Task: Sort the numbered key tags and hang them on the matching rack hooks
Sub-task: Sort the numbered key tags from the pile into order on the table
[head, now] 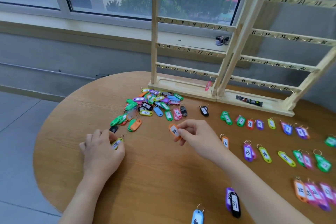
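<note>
— What is gripped?
— A yellow plastic key tag (117, 143) is pinched by the left hand (101, 152) on the round wooden bench (154, 178); an orange plastic tag marked 24 (174, 131) by the right hand (198, 138).
— And hook 24?
— At one o'clock, on the pale wooden rack (185, 71), nearer the right hand.

Both bare forearms reach forward, hands low.
Left hand (101, 152) palm down, fingers curled, pinching; right hand (196, 137) pinching between thumb and fingertips, wrist angled inward.
</note>
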Demonstrator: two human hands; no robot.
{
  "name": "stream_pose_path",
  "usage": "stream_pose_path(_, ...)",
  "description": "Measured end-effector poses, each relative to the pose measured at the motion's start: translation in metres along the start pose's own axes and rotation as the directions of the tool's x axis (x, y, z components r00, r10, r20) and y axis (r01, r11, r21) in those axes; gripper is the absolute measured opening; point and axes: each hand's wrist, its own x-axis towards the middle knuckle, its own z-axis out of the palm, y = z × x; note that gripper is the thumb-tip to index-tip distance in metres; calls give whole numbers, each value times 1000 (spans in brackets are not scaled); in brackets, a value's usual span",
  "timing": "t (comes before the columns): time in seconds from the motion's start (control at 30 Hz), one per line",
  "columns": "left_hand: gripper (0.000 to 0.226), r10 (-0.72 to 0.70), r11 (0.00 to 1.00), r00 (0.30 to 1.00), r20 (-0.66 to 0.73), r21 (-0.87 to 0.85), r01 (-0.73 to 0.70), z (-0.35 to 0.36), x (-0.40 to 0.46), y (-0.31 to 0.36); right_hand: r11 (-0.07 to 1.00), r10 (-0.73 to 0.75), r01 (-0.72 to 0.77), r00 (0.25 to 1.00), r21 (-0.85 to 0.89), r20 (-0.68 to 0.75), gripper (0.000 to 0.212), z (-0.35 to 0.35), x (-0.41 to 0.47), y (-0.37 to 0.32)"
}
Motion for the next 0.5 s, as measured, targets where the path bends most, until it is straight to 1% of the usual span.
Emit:
stream_pose_path(0.07, 10, 19, 1000, 1000, 20, -22, -18, -2, 1, -1, 999, 31, -31, 1000, 10, -4, 12, -4, -12, 7)
stream_pose_path(0.17, 12, 77, 991, 996, 45, -116, -71, -7, 2, -1, 996, 74, -72, 996, 46, -40, 10, -6, -35, 20)
stream_pose_path(0.27, 19, 157, 975, 986, 62, -170, -145, -9, -1, 2, 997, 74, -75, 987, -6, -145, 12, -8, -58, 35)
stream_pose_path(0.33, 21, 169, 966, 984, 54, -206, -155, -10, -2, 5, 998, 55, -58, 974, -7, -220, 14, -14, -72, 44)
stream_pose_path(0.43, 23, 198, 949, 979, 56, -261, -178, -11, -4, 11, 996, 85, -69, 953, 62, -292, 17, -26, -91, 52)
stream_pose_path(0.5, 28, 200, 917, 977, 69, -364, -162, -9, -7, 16, 990, 118, -88, 940, 107, -319, 19, -35, -102, 53)
